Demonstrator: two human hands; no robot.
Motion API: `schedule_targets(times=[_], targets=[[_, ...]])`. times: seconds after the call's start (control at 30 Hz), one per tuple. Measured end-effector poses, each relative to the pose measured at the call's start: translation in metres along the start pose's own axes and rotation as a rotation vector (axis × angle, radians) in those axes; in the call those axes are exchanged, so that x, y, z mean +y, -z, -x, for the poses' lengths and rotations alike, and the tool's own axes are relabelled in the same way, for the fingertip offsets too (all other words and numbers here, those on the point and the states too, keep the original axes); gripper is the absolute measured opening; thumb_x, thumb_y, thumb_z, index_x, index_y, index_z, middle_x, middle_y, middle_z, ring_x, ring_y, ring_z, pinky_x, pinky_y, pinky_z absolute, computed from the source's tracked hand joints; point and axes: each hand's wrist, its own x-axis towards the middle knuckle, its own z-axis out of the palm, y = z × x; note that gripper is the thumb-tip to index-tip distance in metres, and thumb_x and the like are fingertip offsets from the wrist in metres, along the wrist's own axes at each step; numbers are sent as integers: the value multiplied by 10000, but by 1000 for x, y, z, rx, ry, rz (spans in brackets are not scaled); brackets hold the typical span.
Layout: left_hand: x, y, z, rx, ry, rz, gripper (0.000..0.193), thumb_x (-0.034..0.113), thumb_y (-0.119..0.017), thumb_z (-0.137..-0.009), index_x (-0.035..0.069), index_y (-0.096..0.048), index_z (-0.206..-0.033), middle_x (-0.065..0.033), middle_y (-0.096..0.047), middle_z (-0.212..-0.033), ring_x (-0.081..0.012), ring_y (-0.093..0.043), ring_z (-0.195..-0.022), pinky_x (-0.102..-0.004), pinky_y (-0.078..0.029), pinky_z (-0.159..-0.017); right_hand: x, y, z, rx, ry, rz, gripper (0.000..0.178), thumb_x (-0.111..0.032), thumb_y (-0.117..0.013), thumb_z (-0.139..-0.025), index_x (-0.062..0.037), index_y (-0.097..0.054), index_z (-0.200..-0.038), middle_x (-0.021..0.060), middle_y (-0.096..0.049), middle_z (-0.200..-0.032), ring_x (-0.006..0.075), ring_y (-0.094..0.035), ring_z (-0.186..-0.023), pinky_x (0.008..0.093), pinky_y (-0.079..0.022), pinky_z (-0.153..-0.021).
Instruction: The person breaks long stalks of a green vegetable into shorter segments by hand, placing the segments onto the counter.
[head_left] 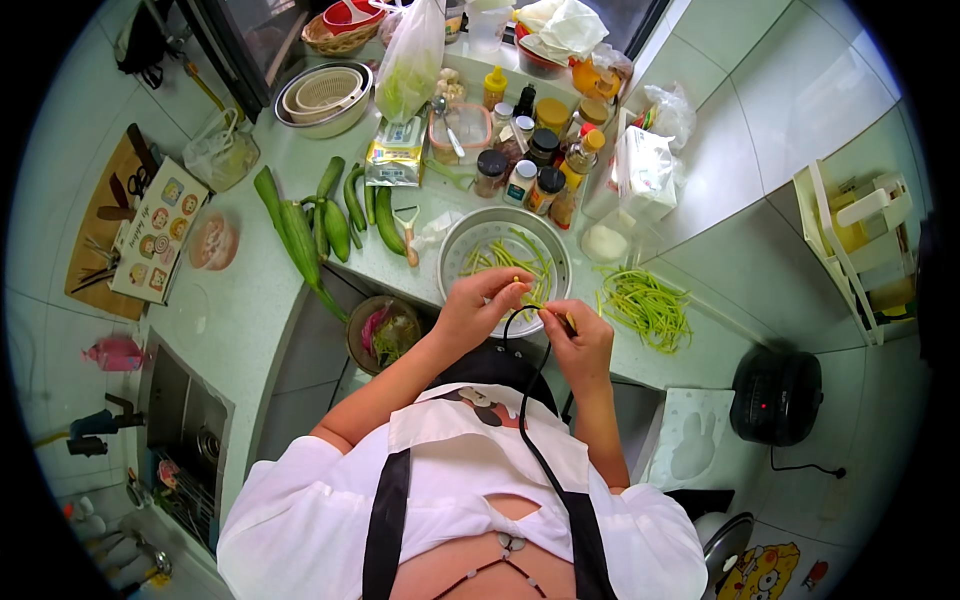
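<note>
Over a round metal bowl (449, 262) I have both hands close together. Thin green stalks (520, 251) lie in its bottom. My left hand (482, 304) is closed, thumb and fingertips pinching what looks like a short piece of green stalk. To its right, my right hand (580, 340) is also closed, with a bit of yellow-green stalk showing at the fingers. A black cord (527, 400) loops up from my apron strap past the fingers. Right of the bowl, a loose pile of long thin green stalks (648, 308) lies on the counter.
Left of the bowl lie a peeler (408, 240) and several long green gourds (298, 232). A bin with scraps (384, 332) stands below the counter edge. Behind the bowl crowd seasoning jars (520, 183). A sink (185, 405) is at left, a black rice cooker (777, 397) at right.
</note>
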Motion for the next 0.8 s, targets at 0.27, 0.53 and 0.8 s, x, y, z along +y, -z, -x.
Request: schedule_targets(times=[0.27, 0.53, 0.8], targets=[[-2, 2, -1, -18, -30, -208, 99, 65, -608, -865, -14, -644, -913, -45, -607, -729, -89, -576, -626, -225, -469, -574, 2, 5, -3, 11, -16, 59, 112, -120, -702, -771, -65, -623, -827, 100, -626, -688, 248, -608, -578, 332, -471, -538], [3, 7, -6, -108, 133, -146, 132, 82, -599, -877, -16, -645, -951, -23, -589, -712, -74, -551, -583, -221, -464, -528, 9, 18, -14, 75, -50, 127, 115, -121, -698, -775, -68, -616, -837, 103, -624, -688, 249, -597, -571, 326, -457, -531], [-4, 14, -11, -249, 314, 216, 168, 118, -555, -902, -14, -641, -959, -12, -595, -747, -58, -535, -639, -205, -451, -570, 10, 20, -20, 66, -12, 98, 107, -112, -685, -785, -64, -619, -853, 102, -637, -767, 238, -611, -627, 310, -467, -565]])
